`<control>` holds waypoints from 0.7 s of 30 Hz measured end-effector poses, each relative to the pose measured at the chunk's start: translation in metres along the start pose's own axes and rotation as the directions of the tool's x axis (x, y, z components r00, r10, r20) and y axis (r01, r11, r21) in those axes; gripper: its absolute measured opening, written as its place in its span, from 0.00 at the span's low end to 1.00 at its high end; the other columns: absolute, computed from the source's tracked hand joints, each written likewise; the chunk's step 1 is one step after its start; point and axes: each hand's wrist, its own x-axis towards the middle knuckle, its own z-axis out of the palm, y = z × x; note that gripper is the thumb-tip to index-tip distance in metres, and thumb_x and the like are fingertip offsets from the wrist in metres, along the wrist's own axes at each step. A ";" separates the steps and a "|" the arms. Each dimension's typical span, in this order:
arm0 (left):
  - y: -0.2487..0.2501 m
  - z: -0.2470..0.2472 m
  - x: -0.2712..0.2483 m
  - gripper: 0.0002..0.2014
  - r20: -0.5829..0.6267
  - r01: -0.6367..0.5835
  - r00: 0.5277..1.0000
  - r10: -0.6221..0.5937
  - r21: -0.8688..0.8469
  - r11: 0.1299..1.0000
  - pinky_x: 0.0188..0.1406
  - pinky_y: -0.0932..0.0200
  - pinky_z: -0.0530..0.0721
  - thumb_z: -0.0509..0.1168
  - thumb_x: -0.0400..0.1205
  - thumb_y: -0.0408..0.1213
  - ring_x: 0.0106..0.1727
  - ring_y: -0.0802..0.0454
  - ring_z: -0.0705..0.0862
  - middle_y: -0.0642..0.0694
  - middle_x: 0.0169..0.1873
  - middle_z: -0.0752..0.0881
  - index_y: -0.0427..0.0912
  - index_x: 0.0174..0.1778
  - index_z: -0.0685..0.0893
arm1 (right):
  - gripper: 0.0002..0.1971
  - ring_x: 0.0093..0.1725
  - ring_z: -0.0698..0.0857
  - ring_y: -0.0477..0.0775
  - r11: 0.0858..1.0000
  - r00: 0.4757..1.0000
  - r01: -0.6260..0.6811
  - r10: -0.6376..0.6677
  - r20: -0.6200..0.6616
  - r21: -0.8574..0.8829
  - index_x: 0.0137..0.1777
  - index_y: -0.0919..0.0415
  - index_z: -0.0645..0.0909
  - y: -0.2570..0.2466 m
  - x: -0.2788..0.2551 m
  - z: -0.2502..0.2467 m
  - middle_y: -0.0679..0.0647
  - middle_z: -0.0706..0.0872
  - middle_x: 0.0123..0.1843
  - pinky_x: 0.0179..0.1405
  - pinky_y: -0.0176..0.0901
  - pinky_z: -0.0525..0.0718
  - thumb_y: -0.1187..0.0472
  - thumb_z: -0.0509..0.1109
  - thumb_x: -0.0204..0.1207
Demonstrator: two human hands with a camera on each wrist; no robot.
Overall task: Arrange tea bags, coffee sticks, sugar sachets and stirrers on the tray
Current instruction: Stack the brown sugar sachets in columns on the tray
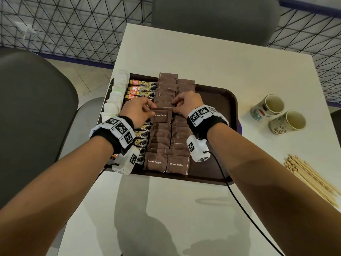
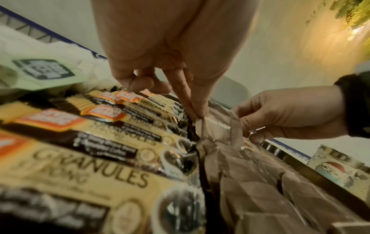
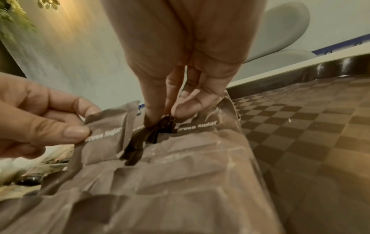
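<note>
A dark brown tray (image 1: 217, 100) holds white tea bags (image 1: 116, 97) along its left edge, then a column of coffee sticks (image 1: 142, 88), then two columns of brown sugar sachets (image 1: 177, 165). My left hand (image 1: 152, 110) pinches the left top corner of one sachet (image 1: 162, 116) lifted in the middle of the left column. My right hand (image 1: 174, 108) pinches a sachet edge at the gap between the two columns. In the right wrist view the right fingertips (image 3: 152, 114) nip a dark fold beside a second sachet (image 3: 200, 126). Wooden stirrers (image 1: 310, 176) lie on the table, right of the tray.
Two patterned paper cups (image 1: 267, 107) (image 1: 287, 121) stand on the white table right of the tray. The tray's right third shows bare checkered floor (image 3: 300, 126). Grey chairs stand at the left and far side. Cables trail from both wrist cameras over the tray's near rim.
</note>
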 end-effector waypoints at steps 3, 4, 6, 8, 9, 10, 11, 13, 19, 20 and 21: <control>0.000 0.001 0.001 0.07 0.001 -0.001 1.000 0.001 -0.002 1.000 0.45 0.64 0.71 0.70 0.79 0.33 0.44 0.54 0.80 0.50 0.41 0.85 0.45 0.52 0.85 | 0.07 0.44 0.83 0.48 1.000 1.000 0.002 -0.002 0.002 -0.006 0.47 0.59 0.88 0.000 0.000 0.001 0.52 0.86 0.41 0.57 0.46 0.86 0.67 0.75 0.70; -0.001 0.001 0.002 0.07 0.001 -0.003 1.000 0.003 -0.003 1.000 0.45 0.64 0.71 0.70 0.79 0.33 0.44 0.53 0.80 0.50 0.40 0.85 0.45 0.52 0.85 | 0.06 0.44 0.83 0.47 1.000 1.000 0.007 -0.007 -0.003 -0.002 0.46 0.60 0.88 0.000 0.000 0.001 0.53 0.87 0.43 0.56 0.45 0.86 0.67 0.74 0.70; -0.001 0.001 0.003 0.07 0.001 -0.008 1.000 0.008 -0.007 1.000 0.45 0.64 0.71 0.70 0.79 0.33 0.44 0.53 0.81 0.49 0.40 0.85 0.45 0.52 0.85 | 0.05 0.45 0.82 0.46 1.000 1.000 0.025 -0.025 -0.016 0.008 0.45 0.61 0.89 0.001 -0.001 0.000 0.55 0.89 0.47 0.56 0.44 0.85 0.67 0.74 0.72; 0.000 0.001 0.003 0.07 0.002 -0.013 1.000 0.013 -0.004 1.000 0.44 0.64 0.71 0.70 0.79 0.33 0.44 0.53 0.81 0.49 0.40 0.86 0.46 0.51 0.85 | 0.04 0.45 0.82 0.46 0.999 0.999 0.040 -0.039 -0.027 0.035 0.46 0.62 0.89 0.001 -0.001 -0.001 0.55 0.89 0.45 0.54 0.41 0.85 0.66 0.74 0.73; 0.000 0.001 0.003 0.07 0.003 -0.014 1.000 0.014 -0.002 1.000 0.43 0.64 0.70 0.70 0.79 0.33 0.43 0.53 0.81 0.49 0.40 0.86 0.46 0.50 0.84 | 0.04 0.44 0.82 0.46 0.998 0.998 0.046 -0.044 -0.035 0.048 0.46 0.62 0.88 0.000 -0.001 -0.001 0.54 0.88 0.41 0.53 0.40 0.85 0.65 0.74 0.73; 0.000 0.001 0.004 0.07 0.004 -0.015 1.000 0.015 0.001 1.000 0.43 0.64 0.71 0.71 0.79 0.34 0.43 0.53 0.81 0.49 0.40 0.86 0.46 0.51 0.84 | 0.04 0.42 0.82 0.45 0.997 0.998 0.051 -0.048 -0.045 0.056 0.46 0.62 0.88 0.000 0.000 -0.002 0.51 0.86 0.37 0.51 0.39 0.84 0.64 0.75 0.72; 0.000 0.001 0.005 0.08 0.000 -0.017 1.000 0.017 0.006 1.000 0.44 0.64 0.71 0.71 0.79 0.34 0.43 0.53 0.81 0.49 0.40 0.86 0.46 0.52 0.84 | 0.04 0.41 0.81 0.45 0.997 0.997 0.055 -0.051 -0.051 0.061 0.46 0.62 0.88 0.000 0.001 -0.003 0.49 0.83 0.34 0.50 0.37 0.84 0.64 0.75 0.72; 0.001 0.002 0.007 0.10 -0.014 -0.015 1.000 0.016 0.012 1.000 0.44 0.63 0.72 0.72 0.78 0.35 0.43 0.54 0.82 0.49 0.40 0.86 0.47 0.54 0.84 | 0.05 0.41 0.81 0.45 0.996 0.997 0.059 -0.056 -0.048 0.067 0.47 0.63 0.88 -0.001 0.003 -0.003 0.50 0.83 0.35 0.51 0.37 0.83 0.65 0.75 0.72; 0.001 0.003 0.012 0.18 -0.024 0.014 1.000 -0.014 -0.001 1.000 0.43 0.61 0.74 0.76 0.73 0.36 0.42 0.53 0.83 0.51 0.37 0.86 0.47 0.58 0.80 | 0.09 0.33 0.80 0.37 0.995 0.995 0.072 -0.067 -0.071 0.074 0.46 0.59 0.86 0.002 0.009 0.000 0.43 0.82 0.29 0.45 0.33 0.81 0.72 0.68 0.74; 0.001 0.003 0.013 0.19 -0.024 0.015 1.000 -0.014 0.004 1.000 0.43 0.61 0.74 0.77 0.73 0.37 0.42 0.53 0.83 0.51 0.37 0.86 0.47 0.57 0.80 | 0.10 0.32 0.79 0.36 0.995 0.995 0.071 -0.066 -0.070 0.072 0.47 0.58 0.85 0.002 0.009 0.000 0.42 0.81 0.28 0.45 0.32 0.81 0.72 0.68 0.74; 0.000 0.004 0.014 0.18 -0.031 0.014 0.999 -0.013 0.013 1.000 0.42 0.61 0.74 0.77 0.73 0.38 0.41 0.54 0.82 0.52 0.37 0.85 0.48 0.55 0.80 | 0.10 0.31 0.79 0.35 0.994 0.995 0.074 -0.068 -0.071 0.079 0.47 0.58 0.85 0.002 0.010 0.000 0.42 0.80 0.28 0.46 0.33 0.82 0.73 0.67 0.74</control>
